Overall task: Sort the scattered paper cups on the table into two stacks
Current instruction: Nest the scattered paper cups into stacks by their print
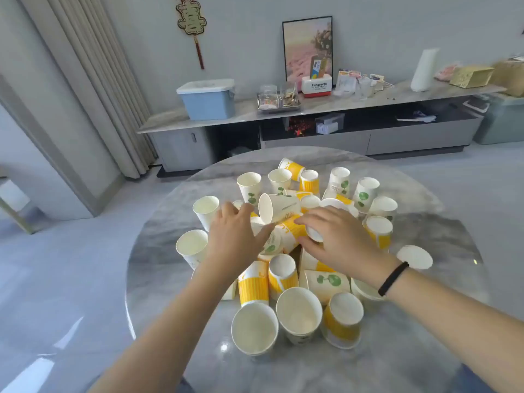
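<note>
Several paper cups lie scattered on a round grey marble table (397,350). Some are white with a green tree print (365,194), others carry yellow stripes (253,287). Some stand upright, some upside down, some lie on their sides. My left hand (235,236) reaches into the middle of the pile, fingers spread over the cups. My right hand (337,236), with a black band on its wrist, rests on the pile beside it, fingers touching a yellow-striped cup (292,231). A white cup (278,207) lies tilted on its side just above both hands. Whether either hand grips a cup is unclear.
Behind the table runs a long low grey cabinet (312,137) holding a blue lidded box (208,99), a tray of snacks (279,102), a framed picture (307,46) and other clutter. A curtain (93,80) hangs at the left. Pale floor surrounds the table.
</note>
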### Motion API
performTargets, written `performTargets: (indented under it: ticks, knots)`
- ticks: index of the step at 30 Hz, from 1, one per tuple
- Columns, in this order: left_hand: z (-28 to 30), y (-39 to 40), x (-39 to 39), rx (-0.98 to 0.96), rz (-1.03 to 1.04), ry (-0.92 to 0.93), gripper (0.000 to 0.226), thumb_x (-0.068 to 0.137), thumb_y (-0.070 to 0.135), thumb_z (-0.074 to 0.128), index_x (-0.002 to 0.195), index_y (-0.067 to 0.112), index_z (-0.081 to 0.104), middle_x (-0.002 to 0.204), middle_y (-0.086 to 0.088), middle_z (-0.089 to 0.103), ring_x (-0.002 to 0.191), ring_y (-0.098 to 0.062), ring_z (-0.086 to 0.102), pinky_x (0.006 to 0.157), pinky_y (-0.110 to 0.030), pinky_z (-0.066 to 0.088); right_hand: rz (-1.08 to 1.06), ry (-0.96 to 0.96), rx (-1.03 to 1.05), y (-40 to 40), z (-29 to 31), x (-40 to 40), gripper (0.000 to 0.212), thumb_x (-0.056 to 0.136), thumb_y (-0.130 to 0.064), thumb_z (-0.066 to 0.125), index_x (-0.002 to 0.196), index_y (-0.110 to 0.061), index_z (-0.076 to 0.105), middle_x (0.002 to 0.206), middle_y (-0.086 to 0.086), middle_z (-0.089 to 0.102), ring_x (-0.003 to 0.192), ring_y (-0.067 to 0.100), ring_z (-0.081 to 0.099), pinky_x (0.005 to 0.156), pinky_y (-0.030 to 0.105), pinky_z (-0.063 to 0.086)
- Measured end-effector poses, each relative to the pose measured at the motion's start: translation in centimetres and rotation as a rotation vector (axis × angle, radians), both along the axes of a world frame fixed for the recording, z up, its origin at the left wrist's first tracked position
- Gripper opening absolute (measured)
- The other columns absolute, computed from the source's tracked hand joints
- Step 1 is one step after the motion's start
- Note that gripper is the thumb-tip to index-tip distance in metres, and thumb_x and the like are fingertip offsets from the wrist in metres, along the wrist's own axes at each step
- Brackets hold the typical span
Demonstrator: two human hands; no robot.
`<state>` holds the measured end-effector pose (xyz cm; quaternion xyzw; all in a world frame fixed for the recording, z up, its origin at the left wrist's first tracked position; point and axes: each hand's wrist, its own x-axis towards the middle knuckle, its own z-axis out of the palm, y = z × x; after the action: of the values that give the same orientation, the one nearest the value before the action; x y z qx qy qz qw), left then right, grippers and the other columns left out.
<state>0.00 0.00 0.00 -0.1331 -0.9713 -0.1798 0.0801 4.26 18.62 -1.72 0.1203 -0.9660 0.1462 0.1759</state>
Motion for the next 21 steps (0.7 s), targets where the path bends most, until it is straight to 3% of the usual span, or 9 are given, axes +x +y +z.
performTargets:
  ticks: [4,6,8,13,18,21]
  knots:
    - [-1.2,-0.5,0.5,0.164,0.052,-0.223,0.063,0.082,0.045,0.061,0.137,0.024,0.035,0.122,-0.009,0.054,0.114,-0.029,0.054,0.092,-0.041,0.048,-0.167,-0.011,-0.027,1.6,-0.7,0.3,0.039,0.079,-0.033,0.066,0.115,-0.019,0.062,0.110,0.005,0.062,0.106,0.029,0.054,0.088,0.039,0.044]
    - [-1.5,-0.1,0.8,0.284,0.043,-0.266,0.059,0.085,0.029,0.061,0.136,0.026,0.034,0.099,0.000,0.063,0.103,-0.027,0.061,0.090,-0.043,0.051,-0.242,-0.083,-0.031,2.2,-0.8,0.0,0.050,0.078,-0.038,0.066,0.123,-0.021,0.054,0.119,0.004,0.056,0.113,0.027,0.047,0.093,0.036,0.039]
    - [-1.7,0.2,0.7,0.320,0.030,-0.225,0.054,0.086,0.017,0.058,0.134,0.027,0.037,0.075,0.010,0.058,0.095,-0.026,0.063,0.088,-0.043,0.052,-0.315,-0.140,-0.046,2.9,-1.2,-0.6,0.063,0.076,-0.045,0.067,0.130,-0.021,0.045,0.126,0.006,0.050,0.118,0.027,0.043,0.096,0.035,0.036]
    - [-1.3,0.3,-0.6,0.480,0.038,-0.113,0.049,0.086,0.012,0.058,0.131,0.027,0.045,0.074,0.019,0.053,0.074,-0.007,0.055,0.059,-0.020,0.042,-0.462,-0.254,-0.230,3.8,-2.2,-2.5,0.103,0.064,-0.058,0.071,0.142,-0.015,0.021,0.135,0.013,0.042,0.124,0.032,0.039,0.098,0.040,0.037]
    - [-1.2,0.3,-1.7,0.581,0.042,-0.097,0.044,0.085,0.013,0.061,0.125,0.027,0.049,0.077,0.017,0.058,0.074,0.004,0.056,0.060,-0.015,0.043,-0.465,-0.272,-0.358,4.2,-3.3,-3.9,0.078,0.055,-0.062,0.071,0.117,-0.022,0.044,0.115,0.002,0.056,0.104,0.024,0.054,0.079,0.041,0.050]
    - [-1.5,0.3,-2.5,0.645,0.039,-0.122,0.039,0.086,0.013,0.061,0.123,0.024,0.052,0.079,0.011,0.061,0.074,0.002,0.057,0.061,-0.014,0.043,-0.418,-0.243,-0.458,4.3,-3.1,-4.1,0.077,0.057,-0.056,0.075,0.121,-0.025,0.044,0.117,-0.004,0.054,0.105,0.018,0.052,0.084,0.039,0.049]
